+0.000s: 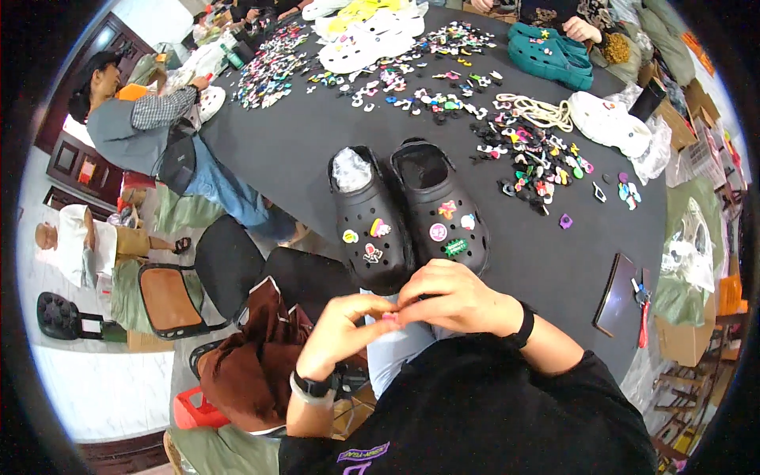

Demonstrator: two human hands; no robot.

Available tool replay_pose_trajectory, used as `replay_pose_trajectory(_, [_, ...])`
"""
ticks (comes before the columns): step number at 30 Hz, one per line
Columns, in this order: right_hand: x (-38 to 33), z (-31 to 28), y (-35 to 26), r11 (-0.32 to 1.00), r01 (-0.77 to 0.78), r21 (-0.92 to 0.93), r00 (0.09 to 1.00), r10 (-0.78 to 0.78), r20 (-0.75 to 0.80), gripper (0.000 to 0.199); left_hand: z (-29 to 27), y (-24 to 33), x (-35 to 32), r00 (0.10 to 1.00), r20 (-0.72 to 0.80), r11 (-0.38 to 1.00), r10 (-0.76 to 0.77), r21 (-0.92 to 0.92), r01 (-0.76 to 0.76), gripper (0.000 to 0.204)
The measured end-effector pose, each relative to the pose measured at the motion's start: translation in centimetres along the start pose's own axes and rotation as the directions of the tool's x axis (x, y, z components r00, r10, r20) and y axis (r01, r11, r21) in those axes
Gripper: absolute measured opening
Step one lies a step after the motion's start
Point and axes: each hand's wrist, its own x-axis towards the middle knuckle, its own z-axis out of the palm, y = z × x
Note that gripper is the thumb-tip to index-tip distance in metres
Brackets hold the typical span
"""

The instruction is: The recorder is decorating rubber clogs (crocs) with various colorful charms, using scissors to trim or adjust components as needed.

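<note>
A pair of black clogs stands on the dark table in front of me, toes toward me. The left clog point(370, 229) has several colourful charms in its holes and clear plastic stuffed in its opening. More charms, pink, green and orange, sit on the right clog point(443, 210). Just below the toes, my left hand point(344, 328) and my right hand point(459, 299) meet, fingertips pinched together on a small pink piece point(391, 317). Fingers cover most of that piece, so its exact shape is hidden.
Loose charms point(542, 166) lie in heaps to the right and across the far side point(273, 67). White clogs point(372, 47), green clogs point(550, 57), cord point(538, 111), a phone point(614, 294) and red-handled pliers point(643, 309) are on the table. Co-workers sit around it.
</note>
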Motion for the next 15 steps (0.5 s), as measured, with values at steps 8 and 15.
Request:
replay_pose_trajectory(8, [-1.2,-2.7,0.5,0.939,-0.341,-0.040,0.888,0.308,-0.342,0.021,-6.0,-1.7,6.5,0.924,-0.368,0.988,0.106,0.146,-0.056,0.014])
replay_pose_trajectory(15, [-7.2,-4.9,3.2,0.789,-0.455,0.412,0.563,0.614,-0.554,0.016,-7.5,-3.5,10.1,0.910,-0.324,0.928,0.259,0.343,-0.142,0.016])
